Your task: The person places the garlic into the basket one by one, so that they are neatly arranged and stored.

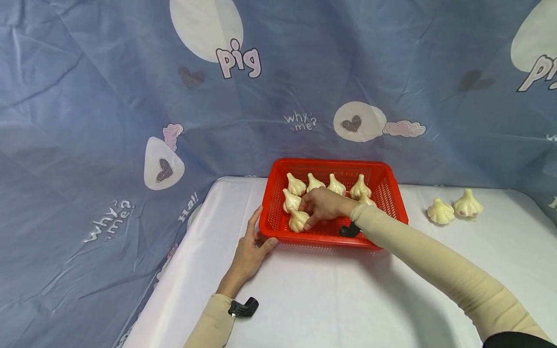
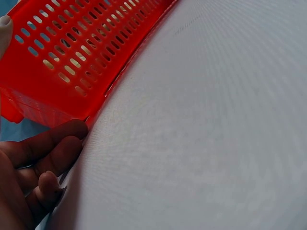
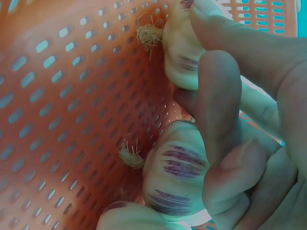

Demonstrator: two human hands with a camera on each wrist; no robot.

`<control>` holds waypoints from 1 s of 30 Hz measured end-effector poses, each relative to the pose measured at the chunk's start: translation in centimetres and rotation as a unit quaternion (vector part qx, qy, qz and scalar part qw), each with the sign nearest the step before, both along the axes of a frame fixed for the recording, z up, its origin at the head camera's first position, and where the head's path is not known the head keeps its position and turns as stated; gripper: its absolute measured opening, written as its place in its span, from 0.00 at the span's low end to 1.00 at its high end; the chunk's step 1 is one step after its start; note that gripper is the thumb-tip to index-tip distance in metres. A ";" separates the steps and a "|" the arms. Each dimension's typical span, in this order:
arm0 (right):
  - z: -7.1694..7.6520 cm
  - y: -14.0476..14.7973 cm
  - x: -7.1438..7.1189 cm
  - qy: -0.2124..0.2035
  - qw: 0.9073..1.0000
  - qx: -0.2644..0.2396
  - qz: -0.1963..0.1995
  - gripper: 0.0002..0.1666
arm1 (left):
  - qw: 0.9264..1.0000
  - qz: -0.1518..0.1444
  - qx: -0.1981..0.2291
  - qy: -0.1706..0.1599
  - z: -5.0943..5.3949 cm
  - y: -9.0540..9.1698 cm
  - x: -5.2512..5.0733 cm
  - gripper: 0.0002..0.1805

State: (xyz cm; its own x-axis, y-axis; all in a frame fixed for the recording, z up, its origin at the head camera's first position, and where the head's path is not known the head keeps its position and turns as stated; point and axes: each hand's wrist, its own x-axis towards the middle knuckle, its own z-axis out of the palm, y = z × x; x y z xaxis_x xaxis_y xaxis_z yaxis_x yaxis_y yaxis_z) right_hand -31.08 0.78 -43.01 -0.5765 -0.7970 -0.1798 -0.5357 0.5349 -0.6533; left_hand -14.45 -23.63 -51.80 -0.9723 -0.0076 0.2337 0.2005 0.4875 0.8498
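A red plastic basket with slotted walls stands on the white-covered table and holds several garlic bulbs. At its front left corner, my left hand holds the rim, with the thumb on the front and the index finger along the left side. In the left wrist view, the other fingers bend beside the basket's lower edge. My right hand reaches inside and pinches a garlic bulb near that corner. The right wrist view shows the thumb against this bulb, with another garlic bulb close by.
Two more garlic bulbs lie on the table to the right of the basket. A blue printed cloth hangs behind the table and along its left side.
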 end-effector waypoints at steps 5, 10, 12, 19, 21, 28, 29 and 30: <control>0.0 -0.1 0.1 0.030 0.999 0.005 0.019 0.22 | 1.000 0.003 -0.002 -0.002 -0.1 0.0 0.1 0.50; 0.1 -0.2 0.1 0.068 0.997 0.012 0.034 0.22 | 1.000 0.003 -0.003 -0.001 -0.1 0.0 0.1 0.50; 0.1 -0.3 0.1 0.077 0.996 0.014 0.034 0.23 | 1.000 0.004 -0.003 0.000 0.0 0.0 0.0 0.50; 0.0 -0.3 0.2 0.101 0.994 0.025 0.032 0.24 | 1.000 -0.004 0.000 0.010 0.0 0.0 0.1 0.50; 0.0 -0.3 0.1 0.104 0.994 0.027 0.034 0.23 | 1.000 -0.005 0.000 0.013 0.0 0.0 0.0 0.50; 0.0 -0.4 0.2 0.099 0.994 0.023 0.042 0.21 | 1.000 0.000 -0.004 0.009 -0.1 0.0 -0.1 0.49; 0.0 -0.5 0.2 0.101 0.994 0.023 0.043 0.21 | 1.000 0.000 -0.005 0.009 -0.1 0.0 -0.1 0.49; 0.0 -0.5 0.1 0.104 0.993 0.024 0.044 0.21 | 1.000 0.000 -0.004 0.009 -0.1 0.0 -0.1 0.49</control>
State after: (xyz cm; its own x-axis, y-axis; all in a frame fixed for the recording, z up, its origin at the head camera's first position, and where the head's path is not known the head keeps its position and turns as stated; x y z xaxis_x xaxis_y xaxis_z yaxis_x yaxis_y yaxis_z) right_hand -30.94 0.29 -43.02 -0.5338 -0.8394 -0.1022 -0.7027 0.5076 -0.4986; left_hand -14.58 -23.64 -51.92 -0.9680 -0.0055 0.2508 0.2154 0.4941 0.8423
